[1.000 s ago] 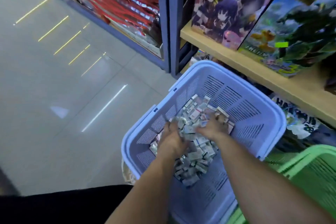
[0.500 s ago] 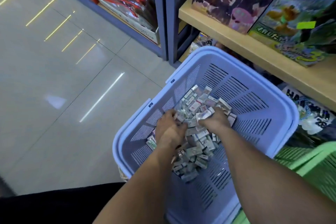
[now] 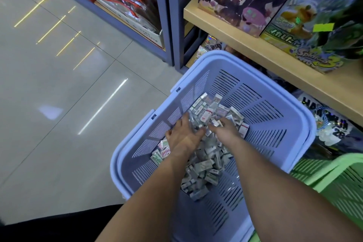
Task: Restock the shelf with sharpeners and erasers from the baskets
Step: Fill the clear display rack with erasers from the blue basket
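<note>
Both your hands are down in the blue basket [image 3: 306, 124], on the heap of small packets [image 3: 204, 165] that runs along the basket's floor from its far-left wall toward the near edge. Your left hand [image 3: 183, 138] lies on the heap with fingers spread and thumb pointing right. It rests flat on the packets and its fingertips sink among them.

Your right hand [image 3: 225, 132] sits just beside it, the thumbs nearly meeting. Its fingers are buried under the packets at the far side of the heap, so I cannot tell whether they close on any. The packets are too small and blurred to read, so whether they are erasers or sharpeners is not clear.

The basket's near corner is cut off by the bottom of the view and partly covered by your forearms. At its right edge a green basket [image 3: 345, 180] shows only one corner, and its contents are out of sight.

Above the blue basket's far-right edge runs a wooden shelf board [image 3: 255, 51] carrying illustrated boxes [image 3: 233, 0], cropped at the top. More goods lie in shadow beneath the board, hard to make out. To the left is tiled floor [image 3: 59, 114].
</note>
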